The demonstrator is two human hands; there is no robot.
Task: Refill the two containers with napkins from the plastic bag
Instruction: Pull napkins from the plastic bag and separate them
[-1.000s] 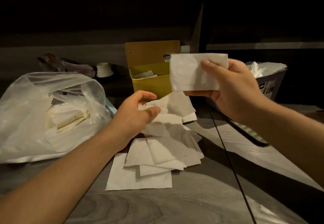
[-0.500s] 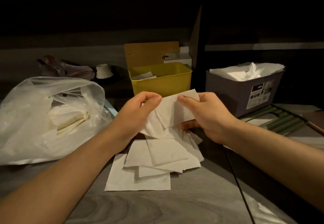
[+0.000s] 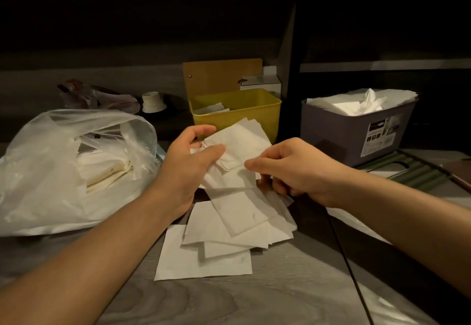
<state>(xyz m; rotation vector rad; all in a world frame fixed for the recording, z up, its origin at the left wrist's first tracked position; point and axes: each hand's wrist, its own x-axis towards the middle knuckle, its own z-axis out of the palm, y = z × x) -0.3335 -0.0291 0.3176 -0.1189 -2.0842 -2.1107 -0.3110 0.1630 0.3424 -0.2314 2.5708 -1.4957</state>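
Note:
My left hand (image 3: pixel 190 161) holds a small stack of white napkins (image 3: pixel 242 141) between thumb and fingers, lifted just in front of the yellow container (image 3: pixel 254 112). My right hand (image 3: pixel 293 169) pinches the lower right edge of those napkins. Below both hands a loose pile of napkins (image 3: pixel 229 228) lies spread on the wooden table. The yellow container has a few napkins at its bottom. The grey container (image 3: pixel 339 136) at the right is heaped with napkins. The clear plastic bag (image 3: pixel 51 172) with more napkins lies at the left.
Behind the yellow container stand a brown board (image 3: pixel 221 75) and a small white box (image 3: pixel 260 82). A small white cup (image 3: pixel 151 101) and crumpled wrapping (image 3: pixel 96 95) sit at the back left. A green slatted tray (image 3: pixel 407 169) lies beside the grey container. A seam (image 3: pixel 351 273) runs through the table.
My right hand came down from in front of the grey container to the pile and passed its napkin to the left hand's stack. The left hand rose slightly with more napkins in it.

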